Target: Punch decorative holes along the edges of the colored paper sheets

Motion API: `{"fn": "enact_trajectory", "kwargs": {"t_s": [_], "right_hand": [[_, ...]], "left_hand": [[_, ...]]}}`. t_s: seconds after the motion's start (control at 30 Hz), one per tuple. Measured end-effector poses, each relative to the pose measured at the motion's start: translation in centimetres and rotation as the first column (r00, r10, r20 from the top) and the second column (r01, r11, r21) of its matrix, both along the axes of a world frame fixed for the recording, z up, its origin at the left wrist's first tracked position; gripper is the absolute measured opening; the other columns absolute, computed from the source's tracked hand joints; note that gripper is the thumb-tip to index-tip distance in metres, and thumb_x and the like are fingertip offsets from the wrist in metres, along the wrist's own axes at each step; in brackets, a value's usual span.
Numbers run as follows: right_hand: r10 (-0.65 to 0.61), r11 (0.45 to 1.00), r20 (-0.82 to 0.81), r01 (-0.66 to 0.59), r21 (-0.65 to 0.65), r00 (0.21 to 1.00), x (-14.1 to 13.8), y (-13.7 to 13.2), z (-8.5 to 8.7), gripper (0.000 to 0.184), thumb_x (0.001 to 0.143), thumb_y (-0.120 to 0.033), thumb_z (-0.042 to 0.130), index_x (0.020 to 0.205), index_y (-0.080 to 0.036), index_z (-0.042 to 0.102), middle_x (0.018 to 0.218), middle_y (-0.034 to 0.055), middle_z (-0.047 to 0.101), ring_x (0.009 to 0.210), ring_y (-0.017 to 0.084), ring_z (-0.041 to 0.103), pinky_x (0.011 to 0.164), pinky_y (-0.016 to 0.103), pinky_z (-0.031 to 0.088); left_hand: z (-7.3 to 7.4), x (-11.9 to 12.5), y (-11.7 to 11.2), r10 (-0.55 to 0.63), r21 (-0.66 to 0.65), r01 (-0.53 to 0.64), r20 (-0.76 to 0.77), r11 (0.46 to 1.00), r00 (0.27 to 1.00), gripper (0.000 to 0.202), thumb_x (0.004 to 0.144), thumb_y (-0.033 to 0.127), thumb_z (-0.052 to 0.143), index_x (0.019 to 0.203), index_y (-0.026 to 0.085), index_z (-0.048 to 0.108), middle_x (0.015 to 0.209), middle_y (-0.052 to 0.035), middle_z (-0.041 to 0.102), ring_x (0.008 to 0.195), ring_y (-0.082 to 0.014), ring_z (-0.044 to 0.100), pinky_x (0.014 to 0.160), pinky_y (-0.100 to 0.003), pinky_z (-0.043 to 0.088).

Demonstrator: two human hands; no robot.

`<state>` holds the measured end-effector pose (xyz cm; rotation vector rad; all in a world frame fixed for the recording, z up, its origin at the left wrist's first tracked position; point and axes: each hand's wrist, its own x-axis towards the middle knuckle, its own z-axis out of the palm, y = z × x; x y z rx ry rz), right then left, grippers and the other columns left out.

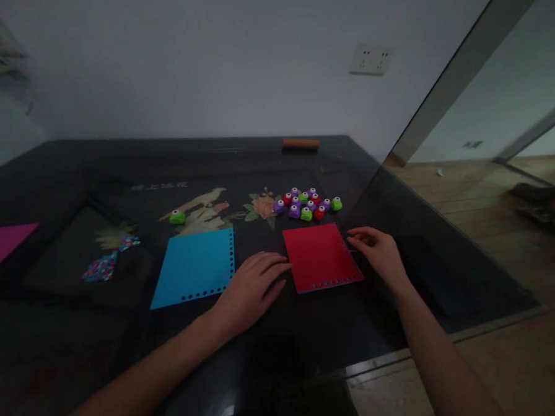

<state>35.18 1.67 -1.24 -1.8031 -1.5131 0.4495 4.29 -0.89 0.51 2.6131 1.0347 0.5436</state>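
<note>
Left hand [255, 287]: fingers [274, 267] laid out flat and close together, palm down on the dark glossy desk [74, 179], holding nothing. Tips reach the left edge of a red rectangular paper sheet [321, 257].

Right hand [380, 250]: fingers [357, 240] curled, tips at the red sheet's right edge near its far corner. Cannot tell whether they pinch the edge or only touch it.

The red sheet lies flat on the desk between the two hands. A row of small punched holes runs along its near edge.

Just left of the left hand: a blue rectangular paper sheet [195, 266], flat, with holes along its right and near edges.

Beyond the red sheet, near it: a cluster of small purple, red and green plastic craft punches [308, 203]. One lone green craft punch [177, 216] sits beyond the blue sheet, well apart from the cluster.

Further left: a heap of multicoloured paper bits [104, 264]. At the desk's left edge, a magenta paper sheet [1, 243], partly cut off by the frame.

Far edge of the desk: an orange bar-shaped object [300, 144]. On the wall above it, a white wall socket [369, 59].
</note>
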Motion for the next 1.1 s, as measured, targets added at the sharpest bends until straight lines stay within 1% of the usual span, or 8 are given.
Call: {"fn": "enact_trajectory", "kwargs": {"t_s": [0.1, 0.2, 0.27, 0.37, 0.43, 0.53, 0.77, 1.1], "right_hand": [[0.071, 0.995, 0.051, -0.074, 0.065, 0.996, -2.2, -0.3, 1.7, 0.020, 0.074, -0.032, 0.063, 0.087, -0.016, 0.069, 0.074, 0.0042, 0.065, 0.065, 0.017, 0.057, 0.061, 0.030, 0.044], [0.262, 0.957, 0.095, -0.271, 0.102, 0.960, -6.1, -0.6, 3.0, 0.012, 0.078, -0.025, 0.061, 0.085, -0.017, 0.067, 0.084, 0.0047, 0.066, 0.075, 0.017, 0.059, 0.068, 0.030, 0.045], [0.454, 0.885, 0.158, -0.465, 0.039, 0.877, -9.1, -0.7, 3.4, 0.009, 0.080, -0.019, 0.059, 0.086, -0.018, 0.065, 0.085, 0.0045, 0.065, 0.079, 0.016, 0.059, 0.072, 0.030, 0.046], [0.684, 0.717, 0.313, -0.686, -0.123, 0.658, -12.8, -0.6, 2.9, 0.009, 0.080, -0.015, 0.060, 0.087, -0.018, 0.065, 0.090, 0.0056, 0.063, 0.088, 0.019, 0.057, 0.077, 0.031, 0.045], [0.733, 0.661, 0.368, -0.727, -0.188, 0.572, -14.4, -0.2, 2.4, 0.014, 0.081, -0.014, 0.060, 0.093, -0.017, 0.064, 0.094, 0.0069, 0.061, 0.090, 0.019, 0.057, 0.077, 0.031, 0.045], [0.757, 0.626, 0.399, -0.750, -0.214, 0.518, -15.6, 0.5, 1.8, 0.019, 0.082, -0.015, 0.059, 0.101, -0.016, 0.061, 0.098, 0.0081, 0.060, 0.091, 0.019, 0.056, 0.078, 0.031, 0.045], [0.797, 0.581, 0.328, -0.791, -0.189, 0.507, -16.3, 1.5, 0.7, 0.013, 0.084, -0.014, 0.056, 0.094, -0.018, 0.062, 0.095, 0.0060, 0.057, 0.089, 0.017, 0.053, 0.075, 0.028, 0.043], [0.779, 0.626, 0.152, -0.769, -0.133, 0.608, -15.7, 1.5, 0.9, 0.009, 0.083, -0.011, 0.056, 0.087, -0.017, 0.062, 0.091, 0.0042, 0.058, 0.086, 0.015, 0.054, 0.077, 0.027, 0.043]], "left_hand": [[1.0, -2.5, 0.7, 0.119, -0.041, -0.119, -0.009, 0.992, 0.993, 0.023, 0.091, 0.023, 0.043, 0.107, 0.020, 0.060, 0.108, -0.0056, 0.065, 0.102, -0.0197, 0.059, 0.088, -0.039, 0.048], [0.1, -5.0, 1.0, 0.120, 0.001, -0.120, -0.044, 0.993, 0.992, 0.022, 0.091, 0.022, 0.044, 0.103, 0.019, 0.061, 0.106, -0.0061, 0.064, 0.098, -0.0203, 0.059, 0.086, -0.039, 0.048], [-0.8, -6.1, 0.9, 0.108, 0.040, -0.106, -0.051, 0.994, 0.993, 0.021, 0.090, 0.021, 0.044, 0.102, 0.019, 0.061, 0.107, -0.0067, 0.064, 0.099, -0.0205, 0.058, 0.087, -0.039, 0.047], [-1.8, -6.6, 0.7, 0.091, 0.076, -0.086, -0.063, 0.993, 0.994, 0.021, 0.090, 0.021, 0.046, 0.103, 0.019, 0.061, 0.108, -0.0068, 0.062, 0.101, -0.0207, 0.057, 0.088, -0.040, 0.047], [-1.9, -6.6, 0.7, 0.080, 0.091, -0.073, -0.074, 0.993, 0.994, 0.021, 0.089, 0.020, 0.047, 0.104, 0.020, 0.061, 0.108, -0.0070, 0.062, 0.101, -0.0212, 0.057, 0.088, -0.041, 0.047], [-1.8, -6.7, 0.7, 0.064, 0.100, -0.056, -0.083, 0.993, 0.995, 0.023, 0.087, 0.018, 0.049, 0.107, 0.020, 0.061, 0.110, -0.0076, 0.061, 0.102, -0.0220, 0.056, 0.087, -0.041, 0.048], [-2.3, -6.6, 0.5, 0.046, 0.068, -0.041, -0.081, 0.997, 0.996, 0.028, 0.088, 0.019, 0.049, 0.115, 0.021, 0.058, 0.115, -0.0087, 0.057, 0.106, -0.0226, 0.053, 0.088, -0.040, 0.047], [-2.2, -6.4, 0.6, 0.039, 0.026, -0.038, -0.048, 0.999, 0.998, 0.028, 0.088, 0.019, 0.048, 0.114, 0.020, 0.058, 0.115, -0.0087, 0.057, 0.107, -0.0226, 0.053, 0.089, -0.041, 0.047]]}}
